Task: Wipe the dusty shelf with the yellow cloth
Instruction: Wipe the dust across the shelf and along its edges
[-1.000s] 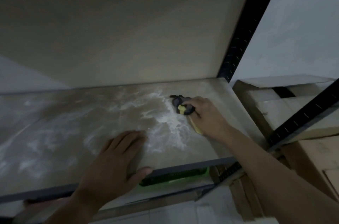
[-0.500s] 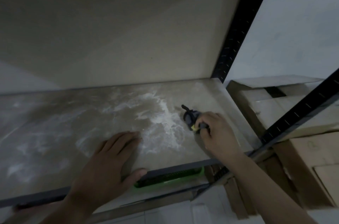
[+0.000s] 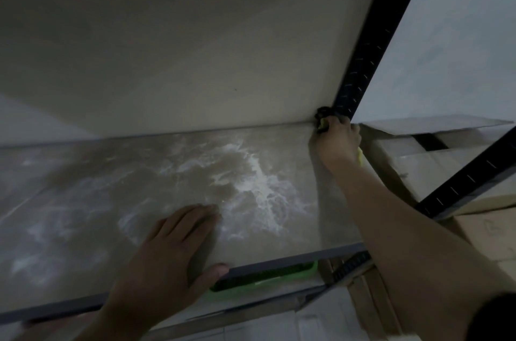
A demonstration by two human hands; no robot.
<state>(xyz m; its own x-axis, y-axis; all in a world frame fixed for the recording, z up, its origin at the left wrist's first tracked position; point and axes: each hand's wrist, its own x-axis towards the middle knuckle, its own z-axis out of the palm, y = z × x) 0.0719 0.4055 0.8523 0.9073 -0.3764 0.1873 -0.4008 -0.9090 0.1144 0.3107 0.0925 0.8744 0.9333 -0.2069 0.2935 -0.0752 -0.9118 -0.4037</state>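
The dusty shelf [image 3: 92, 201] is a grey board streaked with white dust, thickest at its middle right. My right hand [image 3: 336, 142] grips the yellow cloth [image 3: 360, 156] at the shelf's back right corner, by the black upright post. Most of the cloth is hidden under the hand; a yellow bit and a dark part [image 3: 324, 113] stick out past the fingers. My left hand [image 3: 170, 251] lies flat on the shelf near its front edge, fingers straight, thumb over the rim.
A black slotted post [image 3: 363, 55] rises at the back right corner, and another black rail [image 3: 469, 181] crosses on the right. Cardboard boxes [image 3: 435, 161] stand to the right of the shelf. A green tray [image 3: 265, 279] sits below the front edge.
My right hand has moved with the cloth from the middle right of the shelf back into the far right corner. The left hand has stayed flat in place.
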